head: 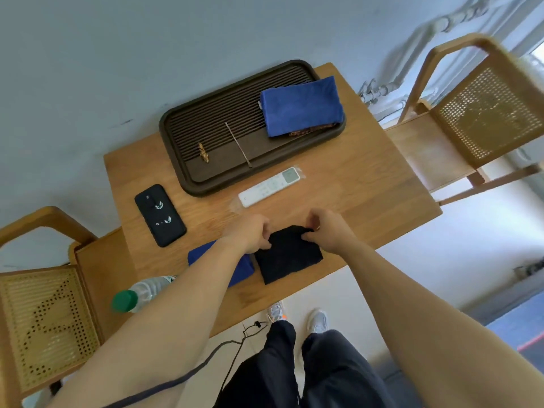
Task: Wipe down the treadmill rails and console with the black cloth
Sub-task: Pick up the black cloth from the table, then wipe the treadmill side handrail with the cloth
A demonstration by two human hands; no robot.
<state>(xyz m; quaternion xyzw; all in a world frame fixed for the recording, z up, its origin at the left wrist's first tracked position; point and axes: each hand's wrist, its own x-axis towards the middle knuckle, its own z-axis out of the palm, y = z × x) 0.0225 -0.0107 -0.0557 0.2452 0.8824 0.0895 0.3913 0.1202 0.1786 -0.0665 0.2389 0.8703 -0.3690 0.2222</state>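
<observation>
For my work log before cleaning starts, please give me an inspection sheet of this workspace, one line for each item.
Surface: light wooden table, bare at its right end.
Job's things: folded black cloth at the near table edge; no treadmill seen.
Clutter: dark ribbed tray holding a blue cloth pouch; white remote control; black-cased phone; second blue cloth; clear plastic bottle with green cap.
Grips: left hand and right hand each pinch the cloth's far edge.
Cables: thin dark cord hanging by the person's legs.
Surroundings: two wooden cane chairs, grey wall, pale floor.
</observation>
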